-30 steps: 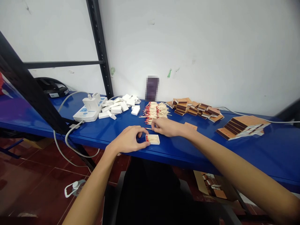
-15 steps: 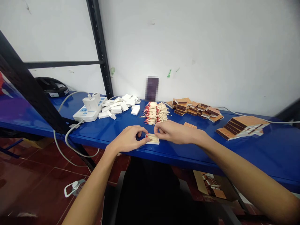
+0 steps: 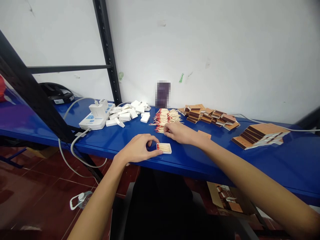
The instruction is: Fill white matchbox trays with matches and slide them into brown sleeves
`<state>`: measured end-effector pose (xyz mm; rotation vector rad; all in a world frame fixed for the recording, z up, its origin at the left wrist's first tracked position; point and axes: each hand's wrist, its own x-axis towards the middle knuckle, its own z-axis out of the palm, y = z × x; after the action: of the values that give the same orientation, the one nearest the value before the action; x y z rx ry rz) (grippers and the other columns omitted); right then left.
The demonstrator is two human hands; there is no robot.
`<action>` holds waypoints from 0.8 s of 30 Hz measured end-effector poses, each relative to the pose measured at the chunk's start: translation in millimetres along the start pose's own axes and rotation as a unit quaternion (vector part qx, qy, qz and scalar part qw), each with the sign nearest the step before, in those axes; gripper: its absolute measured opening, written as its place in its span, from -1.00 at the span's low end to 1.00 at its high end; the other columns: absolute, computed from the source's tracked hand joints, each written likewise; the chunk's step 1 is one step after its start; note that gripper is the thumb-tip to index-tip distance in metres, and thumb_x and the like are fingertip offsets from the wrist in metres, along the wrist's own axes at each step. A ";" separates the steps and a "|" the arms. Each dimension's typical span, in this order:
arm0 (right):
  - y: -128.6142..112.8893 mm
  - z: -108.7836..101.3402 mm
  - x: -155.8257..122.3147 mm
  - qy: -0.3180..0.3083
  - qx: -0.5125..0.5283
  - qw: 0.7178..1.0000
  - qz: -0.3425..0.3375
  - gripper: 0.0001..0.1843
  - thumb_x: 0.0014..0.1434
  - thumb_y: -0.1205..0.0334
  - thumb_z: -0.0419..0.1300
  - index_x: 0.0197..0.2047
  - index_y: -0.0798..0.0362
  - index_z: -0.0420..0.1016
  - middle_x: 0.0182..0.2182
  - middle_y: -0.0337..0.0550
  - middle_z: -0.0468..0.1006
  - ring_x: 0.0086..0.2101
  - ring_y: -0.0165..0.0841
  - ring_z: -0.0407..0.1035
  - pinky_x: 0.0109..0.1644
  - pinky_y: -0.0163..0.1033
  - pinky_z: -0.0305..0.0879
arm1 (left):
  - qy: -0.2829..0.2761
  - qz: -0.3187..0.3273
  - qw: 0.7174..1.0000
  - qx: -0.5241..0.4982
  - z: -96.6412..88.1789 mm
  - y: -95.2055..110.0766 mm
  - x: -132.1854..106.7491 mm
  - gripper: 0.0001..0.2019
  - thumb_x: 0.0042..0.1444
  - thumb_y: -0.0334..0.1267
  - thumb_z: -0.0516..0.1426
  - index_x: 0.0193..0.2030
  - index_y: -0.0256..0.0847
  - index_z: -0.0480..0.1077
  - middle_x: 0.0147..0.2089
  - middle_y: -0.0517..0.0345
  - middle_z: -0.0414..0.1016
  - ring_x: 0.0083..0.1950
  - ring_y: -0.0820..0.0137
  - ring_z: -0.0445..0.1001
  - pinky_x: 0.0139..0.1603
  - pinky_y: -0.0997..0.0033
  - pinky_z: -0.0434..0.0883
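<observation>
A small white matchbox tray filled with red-tipped matches lies near the front edge of the blue shelf. My left hand is curled against the tray's left end, thumb and fingers pinching it. My right hand reaches back to the near edge of the loose match pile, fingertips closed on matches there. A single brown sleeve lies flat just right of my right wrist.
White inner trays are heaped at the left beside a white power strip with cables. Brown sleeves and a fanned stack sit to the right. A black rack post rises behind. A cardboard box is below.
My right hand went from the pile to the tray half a second ago, and is now back at the pile. My left hand stayed on the tray.
</observation>
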<state>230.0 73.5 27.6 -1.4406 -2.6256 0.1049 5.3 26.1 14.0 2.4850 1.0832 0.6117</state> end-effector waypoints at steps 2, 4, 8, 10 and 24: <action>0.5 1.5 1.2 0.000 -0.009 1.000 0.002 -0.89 0.28 0.27 0.08 -0.25 0.09 0.41 -0.30 -0.06 0.55 -0.34 -0.32 0.34 -0.34 -0.29 0.05 | 0.000 0.004 1.000 0.002 0.3 -0.2 0.1 -0.61 0.09 0.12 0.19 -0.13 -0.13 0.51 -0.34 0.22 0.41 -0.33 0.38 0.37 -0.27 0.37 0.25; -0.5 1.2 1.8 -0.001 -0.018 1.000 0.000 -0.87 0.29 0.27 0.07 -0.24 0.09 0.41 -0.29 -0.03 0.56 -0.33 -0.31 0.34 -0.33 -0.28 0.05 | -0.002 0.005 1.000 0.004 0.7 -0.4 0.2 -0.62 0.09 0.11 0.20 -0.12 -0.13 0.50 -0.35 0.23 0.40 -0.33 0.39 0.37 -0.27 0.37 0.25; -5.9 -1.2 4.2 -0.008 -0.031 0.999 0.005 -0.82 0.32 0.26 0.04 -0.25 0.11 0.43 -0.27 0.01 0.57 -0.33 -0.31 0.36 -0.32 -0.27 0.06 | -0.001 0.008 1.000 0.010 1.3 -1.0 0.2 -0.63 0.10 0.10 0.20 -0.13 -0.13 0.49 -0.34 0.22 0.39 -0.33 0.38 0.37 -0.27 0.37 0.24; -9.4 -1.9 5.9 -0.012 -0.032 0.999 0.010 -0.81 0.33 0.26 0.04 -0.26 0.11 0.44 -0.26 0.02 0.57 -0.31 -0.30 0.38 -0.31 -0.27 0.06 | -0.002 0.009 1.000 0.013 1.3 -1.5 0.1 -0.63 0.10 0.09 0.20 -0.12 -0.13 0.49 -0.34 0.22 0.39 -0.33 0.38 0.37 -0.27 0.37 0.24; -10.2 -0.8 -1.4 -0.067 -0.007 0.998 -0.004 -0.78 0.34 0.25 0.00 -0.22 0.13 0.43 -0.29 0.00 0.55 -0.33 -0.31 0.35 -0.31 -0.29 0.09 | -0.006 0.007 1.000 0.016 1.6 -2.9 0.4 -0.65 0.10 0.07 0.21 -0.12 -0.13 0.48 -0.33 0.23 0.39 -0.32 0.39 0.36 -0.26 0.37 0.24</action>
<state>222.4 66.8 29.6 -1.4762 -2.7434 0.1892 4.6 28.0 11.3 2.5217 1.0797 0.5889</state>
